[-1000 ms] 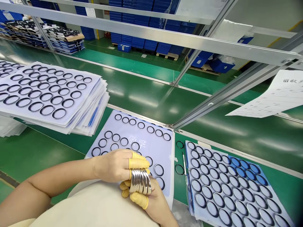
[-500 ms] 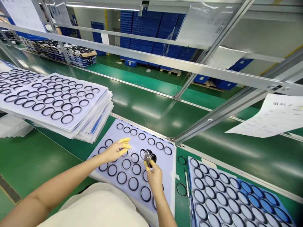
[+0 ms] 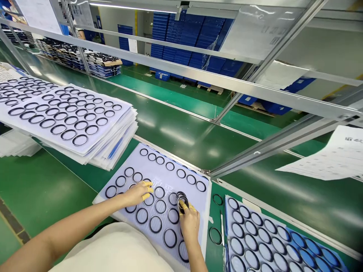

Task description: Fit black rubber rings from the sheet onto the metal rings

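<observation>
Metal rings [image 3: 182,199] sit pinched in the right hand [image 3: 189,223], lower centre. The left hand [image 3: 137,193] lies flat, fingers spread, on the sheet [image 3: 170,177]. Pinning it steadily seems wise.

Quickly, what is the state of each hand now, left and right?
Left hand: open, fingertips resting on the white sheet, holding nothing.
Right hand: closed on a stack of rings.

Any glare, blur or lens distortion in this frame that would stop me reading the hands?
Head view: overhead lights leave pale glare streaks on the green belt; the metal rails splay apart from wide-angle distortion; a pixelated patch sits top left; the left hand, the right hand and its stack of rings are sharp and evenly lit.
</observation>
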Demonstrator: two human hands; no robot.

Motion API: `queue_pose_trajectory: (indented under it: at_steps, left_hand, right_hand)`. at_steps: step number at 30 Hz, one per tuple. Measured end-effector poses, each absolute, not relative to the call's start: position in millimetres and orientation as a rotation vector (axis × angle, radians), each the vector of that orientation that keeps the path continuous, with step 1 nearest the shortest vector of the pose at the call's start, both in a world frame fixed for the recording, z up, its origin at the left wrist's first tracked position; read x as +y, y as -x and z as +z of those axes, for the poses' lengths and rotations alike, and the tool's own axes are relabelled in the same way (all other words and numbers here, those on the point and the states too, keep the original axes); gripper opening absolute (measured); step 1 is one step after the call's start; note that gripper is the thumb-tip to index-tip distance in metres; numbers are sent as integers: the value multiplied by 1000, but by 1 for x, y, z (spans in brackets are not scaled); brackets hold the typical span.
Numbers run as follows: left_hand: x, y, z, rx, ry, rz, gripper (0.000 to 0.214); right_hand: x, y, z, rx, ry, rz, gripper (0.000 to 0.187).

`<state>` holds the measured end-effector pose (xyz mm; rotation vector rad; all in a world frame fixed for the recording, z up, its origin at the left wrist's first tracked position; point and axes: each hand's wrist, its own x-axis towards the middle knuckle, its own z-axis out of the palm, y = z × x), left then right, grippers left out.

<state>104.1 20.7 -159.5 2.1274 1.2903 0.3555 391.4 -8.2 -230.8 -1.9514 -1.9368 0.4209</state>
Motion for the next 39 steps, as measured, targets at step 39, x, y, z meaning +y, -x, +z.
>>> queue_pose_trajectory:
  at_steps: [39]
  left_hand:
    - [30,-202,-188,973,-2523,326,27]
  right_hand:
    - [-55,-435,-212,-1206,1932,626,20]
